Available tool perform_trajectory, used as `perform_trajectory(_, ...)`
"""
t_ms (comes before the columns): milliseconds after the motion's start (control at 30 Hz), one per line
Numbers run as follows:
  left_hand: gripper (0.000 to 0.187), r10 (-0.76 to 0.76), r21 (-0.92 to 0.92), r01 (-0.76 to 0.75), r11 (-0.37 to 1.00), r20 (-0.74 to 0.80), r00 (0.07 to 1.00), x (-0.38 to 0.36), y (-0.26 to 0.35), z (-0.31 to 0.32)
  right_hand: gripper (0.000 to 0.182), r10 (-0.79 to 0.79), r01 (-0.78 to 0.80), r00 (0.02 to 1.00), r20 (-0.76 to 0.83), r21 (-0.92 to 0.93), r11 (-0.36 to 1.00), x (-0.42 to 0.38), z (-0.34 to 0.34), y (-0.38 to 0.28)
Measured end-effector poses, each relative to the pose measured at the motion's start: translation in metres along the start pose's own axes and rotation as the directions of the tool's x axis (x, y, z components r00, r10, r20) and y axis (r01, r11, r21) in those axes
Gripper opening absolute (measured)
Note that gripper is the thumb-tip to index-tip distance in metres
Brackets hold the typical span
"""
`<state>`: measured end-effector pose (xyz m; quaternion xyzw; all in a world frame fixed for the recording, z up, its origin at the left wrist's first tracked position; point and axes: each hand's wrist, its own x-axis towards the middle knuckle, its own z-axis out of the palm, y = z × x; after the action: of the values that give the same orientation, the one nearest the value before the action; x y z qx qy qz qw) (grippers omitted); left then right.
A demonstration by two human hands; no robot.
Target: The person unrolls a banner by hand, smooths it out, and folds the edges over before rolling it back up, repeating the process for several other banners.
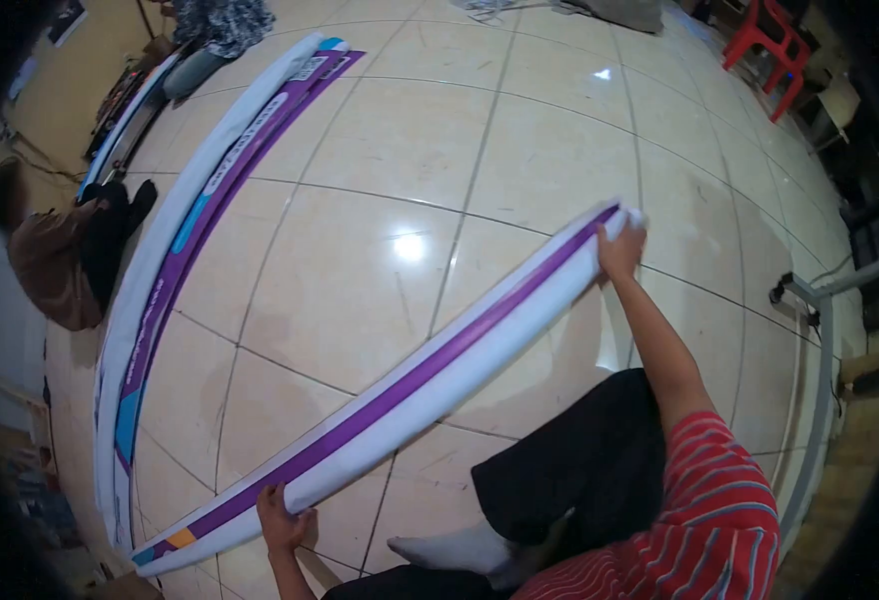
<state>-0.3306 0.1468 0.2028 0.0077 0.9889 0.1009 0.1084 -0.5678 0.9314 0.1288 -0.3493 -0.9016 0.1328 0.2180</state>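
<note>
A long folded strip of banner (415, 378), white with a purple band along its length, stretches diagonally over the tiled floor in front of me. My right hand (622, 250) is closed around its far upper end, fingers wrapped over the edge. Nearer to me, my left hand (284, 520) grips the strip's near edge, close to the lower end. Orange and blue patches show at that lower tip, which reaches the foot of a second long folded banner (167, 272) in purple, white and blue.
A person (55, 262) sits at the left beyond the second banner, and another person (222, 28) is at the upper left. A red plastic chair (775, 50) stands at the far right. Closer on the right is a grey metal frame (822, 385). My sock-covered foot (455, 550) rests below the strip.
</note>
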Motion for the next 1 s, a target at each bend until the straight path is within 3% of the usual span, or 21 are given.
perform_trajectory(33,0.073,-0.02,0.009,0.02,1.0,-0.014,1.0,-0.003,-0.007,0.0,0.096,0.239,-0.238,0.967,0.091,-0.015,0.971,-0.012,0.02,0.001)
perform_trajectory(133,0.074,0.028,0.071,-0.019,0.997,-0.132,0.991,-0.011,-0.035,0.008,0.099,0.217,-0.233,0.956,0.198,0.061,0.971,-0.023,0.037,-0.031)
perform_trajectory(233,0.072,0.086,0.158,-0.062,0.986,-0.154,0.984,-0.012,-0.061,0.017,0.092,-0.044,0.0,0.988,0.147,0.287,0.958,0.025,0.102,-0.085)
perform_trajectory(267,0.072,0.076,0.159,-0.052,0.986,-0.155,0.985,-0.008,-0.061,0.021,0.083,-0.216,0.132,0.971,0.106,0.515,0.847,0.04,0.108,-0.12)
perform_trajectory(300,0.071,0.074,0.168,-0.045,0.985,-0.173,0.982,-0.001,-0.054,0.024,0.078,-0.255,0.133,0.965,0.068,0.709,0.693,0.052,0.132,-0.151)
perform_trajectory(333,0.07,0.074,0.179,-0.039,0.983,-0.196,0.978,0.011,-0.045,0.026,0.077,-0.057,-0.366,0.903,0.426,0.83,0.421,0.032,0.11,-0.213)
perform_trajectory(367,0.07,0.071,0.185,-0.033,0.982,-0.198,0.978,0.028,-0.033,0.029,0.078,-0.167,-0.125,0.941,0.294,0.761,0.637,0.035,0.165,-0.228)
perform_trajectory(400,0.066,0.001,0.164,0.03,0.986,-0.186,0.983,0.047,-0.016,0.033,0.078,-0.37,0.229,0.92,0.134,0.582,0.78,0.012,0.193,-0.25)
perform_trajectory(433,0.063,-0.066,0.141,0.091,0.986,-0.172,0.983,0.068,0.007,0.035,0.08,-0.426,0.225,0.89,0.161,0.658,0.719,-0.024,0.187,-0.278)
perform_trajectory(467,0.06,-0.103,0.099,0.121,0.988,-0.169,0.98,0.098,0.037,0.032,0.079,-0.501,-0.033,0.819,0.28,0.894,0.446,-0.058,0.184,-0.292)
perform_trajectory(500,0.058,-0.138,0.058,0.149,0.987,-0.164,0.977,0.133,0.072,0.028,0.078,-0.561,0.161,0.785,0.264,0.787,0.596,-0.095,0.167,-0.301)
perform_trajectory(533,0.058,-0.121,-0.028,0.118,0.993,-0.251,0.96,0.171,0.105,0.033,0.083,-0.594,0.076,0.728,0.342,0.821,0.566,-0.126,0.134,-0.307)
perform_trajectory(600,0.067,-0.1,-0.175,0.056,0.983,-0.253,0.962,0.249,0.174,0.029,0.086,-0.599,-0.118,0.612,0.516,0.809,0.576,-0.17,0.082,-0.317)
perform_trajectory(633,0.074,0.001,-0.093,-0.027,0.995,-0.275,0.961,0.278,0.203,0.029,0.085,-0.564,-0.216,0.554,0.612,0.76,0.613,-0.183,0.071,-0.321)
perform_trajectory(700,0.076,0.142,-0.001,-0.149,0.989,-0.284,0.948,0.287,0.249,-0.012,0.083,-0.574,-0.176,0.551,0.606,0.757,0.63,-0.198,0.066,-0.327)
perform_trajectory(767,0.077,0.116,-0.037,-0.129,0.991,-0.252,0.961,0.267,0.215,-0.01,0.083,-0.528,0.13,0.733,0.429,0.673,0.728,-0.205,0.07,-0.339)
perform_trajectory(800,0.077,0.115,-0.057,-0.131,0.99,-0.225,0.968,0.249,0.185,-0.013,0.084,-0.454,-0.048,0.713,0.535,0.682,0.729,-0.201,0.039,-0.354)
perform_trajectory(833,0.077,0.084,0.035,-0.078,0.996,-0.229,0.97,0.218,0.144,-0.005,0.086,-0.441,0.073,0.789,0.428,0.647,0.759,-0.208,0.062,-0.359)
perform_trajectory(867,0.076,0.07,0.059,-0.058,0.997,-0.223,0.972,0.183,0.091,0.006,0.09,-0.362,0.092,0.776,0.517,0.475,0.875,-0.207,0.051,-0.377)
perform_trajectory(933,0.072,0.052,-0.01,-0.055,0.998,-0.173,0.983,0.098,0.002,0.004,0.092,-0.374,0.18,0.82,0.433,0.424,0.887,-0.221,0.078,-0.392)
perform_trajectory(1000,0.064,-0.111,0.009,0.113,0.994,-0.125,0.986,0.01,-0.061,-0.004,0.092,-0.364,0.195,0.835,0.413,0.397,0.897,-0.234,0.089,-0.406)
